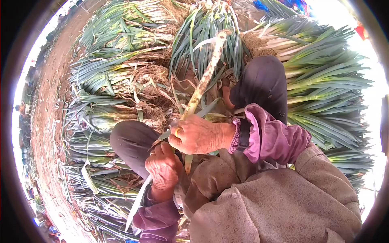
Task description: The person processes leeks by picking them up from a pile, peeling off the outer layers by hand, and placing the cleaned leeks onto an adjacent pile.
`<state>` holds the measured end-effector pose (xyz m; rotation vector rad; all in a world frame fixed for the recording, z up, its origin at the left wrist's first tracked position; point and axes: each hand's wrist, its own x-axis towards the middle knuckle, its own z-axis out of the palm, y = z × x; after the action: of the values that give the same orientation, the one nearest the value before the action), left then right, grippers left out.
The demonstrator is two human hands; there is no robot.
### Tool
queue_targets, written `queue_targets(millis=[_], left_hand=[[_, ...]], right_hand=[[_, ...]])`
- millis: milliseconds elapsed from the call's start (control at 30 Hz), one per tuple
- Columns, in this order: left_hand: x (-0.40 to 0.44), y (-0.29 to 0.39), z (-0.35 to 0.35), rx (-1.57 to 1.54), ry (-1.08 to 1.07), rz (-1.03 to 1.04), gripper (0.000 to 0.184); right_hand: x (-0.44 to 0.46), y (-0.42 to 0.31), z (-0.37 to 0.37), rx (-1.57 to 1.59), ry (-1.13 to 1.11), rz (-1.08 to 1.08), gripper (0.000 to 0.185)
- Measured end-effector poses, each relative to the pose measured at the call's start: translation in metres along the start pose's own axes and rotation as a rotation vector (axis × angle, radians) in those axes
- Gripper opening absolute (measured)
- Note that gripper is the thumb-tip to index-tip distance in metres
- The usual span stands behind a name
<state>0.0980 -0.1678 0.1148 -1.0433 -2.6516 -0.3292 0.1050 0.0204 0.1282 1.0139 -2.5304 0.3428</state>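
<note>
A long leek (205,77) slants up and away from my hands, its pale stem speckled with brown dirt and its root end farthest from me. My right hand (198,134), with a ring and a dark wristband, is closed around the leek near its leaves. Just below and to the left, my left hand (163,165) is closed in a pinch on a leek leaf. A pale leaf strip (137,204) trails down beside my left wrist. The leek's lower leaves are partly hidden behind my hands.
Leek bundles (320,77) lie stacked on the right, and more leeks (97,109) are piled on the left with roots inward. Another bunch (202,36) lies straight ahead. My bent knees (265,81) flank the work. Bare brown ground (52,109) stretches along the far left.
</note>
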Motion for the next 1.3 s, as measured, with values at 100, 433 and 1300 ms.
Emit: queue_targets(millis=[100, 433, 1300], left_hand=[[-0.003, 0.004, 0.004, 0.064, -0.030, -0.031, 0.026], [-0.014, 0.000, -0.017, 0.104, -0.090, -0.181, 0.024], [-0.239, -0.013, -0.049, -0.020, -0.168, -0.616, 0.020]], right_hand=[[-0.004, -0.002, 0.000, -0.049, -0.034, 0.062, 0.014], [0.007, 0.034, -0.025, 1.113, 0.537, 0.882, 0.018], [-0.032, 0.287, -0.226, -0.597, 0.714, 0.586, 0.019]])
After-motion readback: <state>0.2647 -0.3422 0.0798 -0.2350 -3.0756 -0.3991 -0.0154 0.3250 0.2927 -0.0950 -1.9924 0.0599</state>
